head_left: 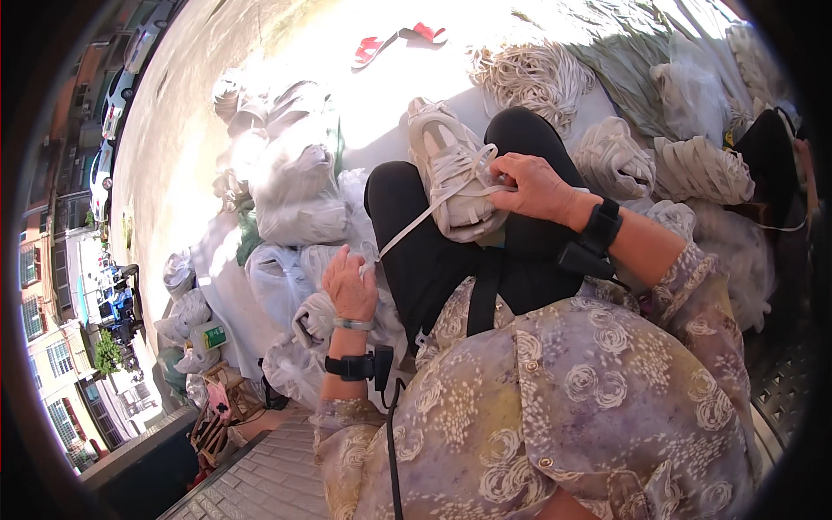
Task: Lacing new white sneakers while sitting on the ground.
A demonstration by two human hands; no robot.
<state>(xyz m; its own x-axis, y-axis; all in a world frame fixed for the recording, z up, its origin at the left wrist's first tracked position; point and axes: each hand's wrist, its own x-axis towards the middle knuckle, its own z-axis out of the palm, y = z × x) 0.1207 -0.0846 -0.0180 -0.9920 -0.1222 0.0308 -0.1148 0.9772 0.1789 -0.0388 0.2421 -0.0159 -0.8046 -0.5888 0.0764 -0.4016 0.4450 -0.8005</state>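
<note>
A pale grey and white sneaker (442,143) rests between my knees, its toe pointing away from me. White shoelace (414,223) crosses its front and stretches in a straight line down to my left hand (349,284), whose fingers are closed on that end. My right hand (536,186) is at the sneaker's right side, thumb and fingers pinching a loop of the same lace near the eyelets. Part of the sneaker's right side is hidden behind that hand.
Plastic bags of white lace bundles (303,195) are heaped at my left. A loose pile of laces (533,82) lies ahead, and coiled bundles (614,158) sit to my right. Red slippers (368,50) are on the ground further off. A wooden stool (217,412) stands at lower left.
</note>
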